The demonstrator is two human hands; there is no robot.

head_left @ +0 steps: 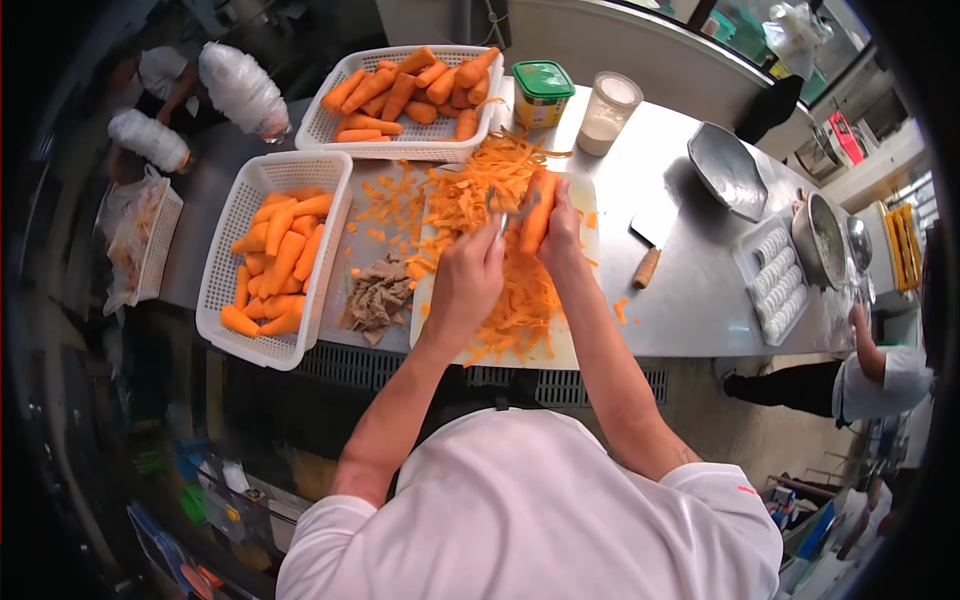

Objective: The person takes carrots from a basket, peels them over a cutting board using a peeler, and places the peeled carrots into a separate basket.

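Observation:
My left hand [468, 277] grips a peeler [508, 207], its head against a large carrot [538, 215]. That carrot stands tilted in my right hand [563, 232], whose fingers wrap its right side. Beneath both hands, a pale cutting board [582, 190] is mostly covered with orange carrot peelings [520, 310]. More peelings spill past the board's far and left edges. A crumpled brown cloth or paper [377, 296] lies just left of the board.
Peeled-looking carrots fill a white basket [335, 250] at left; rougher carrots fill another basket [400, 150] behind. On the metal table [660, 310] are a green-lidded tub [541, 95], a jar [609, 115], a scraper [650, 245], a dark pan [727, 170] and an egg-like tray [772, 283]. Co-workers stand left and right.

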